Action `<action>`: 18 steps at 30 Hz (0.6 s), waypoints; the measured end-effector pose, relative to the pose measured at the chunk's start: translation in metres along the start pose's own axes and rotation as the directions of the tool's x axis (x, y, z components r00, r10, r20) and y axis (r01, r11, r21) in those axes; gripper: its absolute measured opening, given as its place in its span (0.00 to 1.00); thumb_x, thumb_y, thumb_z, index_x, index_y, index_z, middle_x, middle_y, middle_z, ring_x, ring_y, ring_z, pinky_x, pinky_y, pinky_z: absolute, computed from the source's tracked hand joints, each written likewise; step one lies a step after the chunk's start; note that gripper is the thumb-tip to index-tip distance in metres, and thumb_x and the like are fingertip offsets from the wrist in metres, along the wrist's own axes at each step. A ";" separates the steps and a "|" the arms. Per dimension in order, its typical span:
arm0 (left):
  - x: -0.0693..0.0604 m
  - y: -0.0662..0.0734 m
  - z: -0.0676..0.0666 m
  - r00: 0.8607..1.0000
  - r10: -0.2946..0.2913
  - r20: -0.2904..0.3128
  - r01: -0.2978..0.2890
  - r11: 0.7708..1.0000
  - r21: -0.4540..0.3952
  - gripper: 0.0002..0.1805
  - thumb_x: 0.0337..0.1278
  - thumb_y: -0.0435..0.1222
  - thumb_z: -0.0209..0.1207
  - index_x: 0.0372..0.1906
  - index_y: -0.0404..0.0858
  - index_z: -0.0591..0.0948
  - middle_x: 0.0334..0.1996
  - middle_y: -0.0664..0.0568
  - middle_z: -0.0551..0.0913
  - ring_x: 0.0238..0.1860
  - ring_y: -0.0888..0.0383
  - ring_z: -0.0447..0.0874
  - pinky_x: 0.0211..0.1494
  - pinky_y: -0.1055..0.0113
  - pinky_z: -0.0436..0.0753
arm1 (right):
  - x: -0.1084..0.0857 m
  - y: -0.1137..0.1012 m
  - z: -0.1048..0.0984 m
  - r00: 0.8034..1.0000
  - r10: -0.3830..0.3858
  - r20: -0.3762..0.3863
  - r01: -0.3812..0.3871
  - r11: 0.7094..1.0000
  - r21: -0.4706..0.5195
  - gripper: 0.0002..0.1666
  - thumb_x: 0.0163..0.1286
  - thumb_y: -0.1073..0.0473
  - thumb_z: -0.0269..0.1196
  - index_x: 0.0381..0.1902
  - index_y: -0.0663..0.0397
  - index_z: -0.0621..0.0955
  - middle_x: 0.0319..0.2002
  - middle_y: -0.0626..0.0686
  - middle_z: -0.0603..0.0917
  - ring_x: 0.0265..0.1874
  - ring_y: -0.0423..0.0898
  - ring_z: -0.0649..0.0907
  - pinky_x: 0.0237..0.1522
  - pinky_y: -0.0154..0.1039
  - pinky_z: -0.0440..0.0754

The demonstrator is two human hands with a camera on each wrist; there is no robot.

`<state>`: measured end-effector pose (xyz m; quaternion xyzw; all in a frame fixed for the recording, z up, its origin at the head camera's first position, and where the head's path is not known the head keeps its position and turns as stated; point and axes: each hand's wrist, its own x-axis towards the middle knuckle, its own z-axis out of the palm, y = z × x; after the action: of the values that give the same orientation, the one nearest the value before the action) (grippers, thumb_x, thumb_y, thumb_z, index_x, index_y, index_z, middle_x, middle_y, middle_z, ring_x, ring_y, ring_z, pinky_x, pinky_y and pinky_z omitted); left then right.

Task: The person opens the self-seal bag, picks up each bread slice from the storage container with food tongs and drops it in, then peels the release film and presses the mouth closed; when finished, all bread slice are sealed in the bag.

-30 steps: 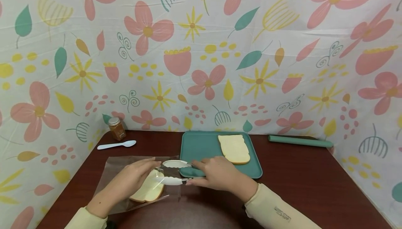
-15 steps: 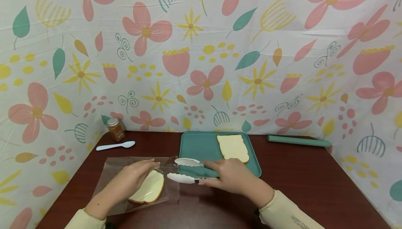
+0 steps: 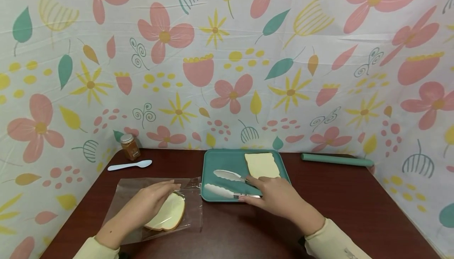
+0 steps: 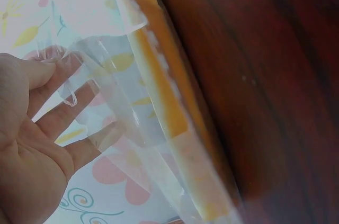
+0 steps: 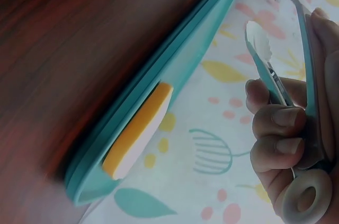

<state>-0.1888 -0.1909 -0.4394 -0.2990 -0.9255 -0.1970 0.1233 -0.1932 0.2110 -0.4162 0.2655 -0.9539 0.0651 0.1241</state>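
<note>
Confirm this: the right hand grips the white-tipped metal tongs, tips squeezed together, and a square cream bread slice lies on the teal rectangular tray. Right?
Not quite. The white-tipped metal tongs have their tips spread apart, as the head view shows. The right hand does grip them, and the square cream bread slice does lie on the teal rectangular tray.

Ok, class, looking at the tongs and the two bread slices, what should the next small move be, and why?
The right hand should probably bring the tongs toward the slice on the tray: their tips are apart with nothing between them, while the other slice already lies in the clear bag.
</note>
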 end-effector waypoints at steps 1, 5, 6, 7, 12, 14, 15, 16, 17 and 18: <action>0.000 0.000 0.000 1.000 -0.001 0.002 0.001 1.000 -0.001 0.17 0.77 0.32 0.61 0.64 0.47 0.87 0.63 0.54 0.89 0.66 0.50 0.88 0.63 0.53 0.90 | -0.001 0.002 -0.001 1.000 0.019 -0.005 -0.019 1.000 -0.009 0.41 0.72 0.20 0.59 0.65 0.42 0.86 0.41 0.46 0.93 0.31 0.42 0.89 0.31 0.39 0.87; 0.001 0.000 -0.001 1.000 0.012 0.002 -0.012 1.000 0.001 0.18 0.76 0.31 0.61 0.64 0.47 0.86 0.63 0.53 0.89 0.66 0.49 0.88 0.62 0.53 0.90 | -0.004 0.011 -0.004 0.994 0.105 -0.013 -0.105 0.994 -0.031 0.42 0.70 0.20 0.61 0.65 0.41 0.86 0.36 0.46 0.91 0.25 0.39 0.84 0.26 0.36 0.81; 0.002 0.001 -0.001 1.000 0.011 0.004 -0.011 1.000 0.002 0.18 0.76 0.31 0.61 0.64 0.47 0.86 0.63 0.53 0.89 0.66 0.49 0.87 0.62 0.53 0.90 | -0.004 0.013 -0.004 0.992 0.123 -0.014 -0.123 0.992 -0.032 0.42 0.69 0.20 0.61 0.64 0.42 0.86 0.35 0.47 0.91 0.23 0.38 0.82 0.25 0.36 0.80; 0.002 0.001 -0.001 1.000 0.010 0.007 -0.010 1.000 0.002 0.18 0.76 0.31 0.61 0.64 0.47 0.86 0.63 0.53 0.89 0.66 0.49 0.87 0.62 0.53 0.90 | -0.005 0.016 -0.004 0.990 0.143 -0.012 -0.144 0.989 -0.033 0.42 0.69 0.19 0.61 0.64 0.42 0.86 0.35 0.47 0.91 0.22 0.38 0.81 0.25 0.36 0.79; 0.002 -0.001 0.000 1.000 0.000 0.018 0.000 1.000 -0.006 0.17 0.77 0.32 0.61 0.64 0.47 0.86 0.64 0.52 0.88 0.66 0.50 0.88 0.62 0.54 0.90 | -0.010 0.025 -0.004 0.967 0.253 -0.012 -0.253 0.967 -0.009 0.46 0.67 0.18 0.62 0.65 0.46 0.85 0.41 0.51 0.92 0.22 0.41 0.80 0.26 0.41 0.81; 0.001 -0.001 0.001 1.000 0.007 0.015 -0.007 1.000 -0.010 0.17 0.77 0.32 0.61 0.64 0.47 0.86 0.64 0.52 0.88 0.65 0.49 0.88 0.62 0.53 0.91 | -0.012 0.028 -0.004 0.959 0.284 -0.026 -0.284 0.959 -0.006 0.48 0.66 0.18 0.62 0.65 0.48 0.85 0.47 0.54 0.93 0.23 0.46 0.84 0.28 0.46 0.85; 0.001 -0.001 0.001 1.000 0.011 0.014 -0.011 1.000 -0.009 0.17 0.77 0.32 0.61 0.64 0.47 0.86 0.64 0.52 0.88 0.65 0.49 0.88 0.61 0.53 0.91 | -0.013 0.029 -0.003 0.955 0.295 -0.037 -0.296 0.955 -0.004 0.49 0.66 0.18 0.63 0.66 0.49 0.85 0.50 0.55 0.93 0.25 0.49 0.86 0.29 0.48 0.86; 0.000 -0.001 0.000 1.000 0.017 0.013 -0.017 1.000 -0.006 0.17 0.77 0.32 0.61 0.64 0.47 0.86 0.64 0.52 0.88 0.65 0.49 0.88 0.61 0.53 0.91 | -0.014 0.031 -0.002 0.950 0.309 -0.042 -0.309 0.951 -0.004 0.50 0.66 0.18 0.63 0.66 0.51 0.84 0.51 0.57 0.93 0.27 0.52 0.88 0.31 0.51 0.88; 0.000 -0.001 0.001 1.000 0.024 0.010 -0.024 1.000 -0.003 0.18 0.77 0.32 0.61 0.64 0.47 0.86 0.63 0.52 0.89 0.65 0.49 0.88 0.61 0.53 0.91 | -0.014 0.032 -0.002 0.945 0.324 -0.040 -0.324 0.946 -0.005 0.51 0.66 0.17 0.62 0.67 0.52 0.84 0.52 0.58 0.92 0.28 0.54 0.88 0.32 0.53 0.88; -0.001 -0.001 0.001 1.000 0.031 0.007 -0.031 1.000 0.000 0.18 0.77 0.31 0.61 0.64 0.48 0.86 0.63 0.52 0.89 0.64 0.49 0.89 0.60 0.53 0.91 | -0.015 0.033 -0.002 0.941 0.337 -0.034 -0.338 0.941 -0.004 0.53 0.66 0.16 0.62 0.68 0.53 0.83 0.53 0.59 0.92 0.30 0.55 0.89 0.33 0.54 0.89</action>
<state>-0.1891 -0.1917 -0.4407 -0.3139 -0.9213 -0.1938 0.1229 -0.1981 0.2469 -0.4200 0.0964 -0.9834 0.0853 0.1282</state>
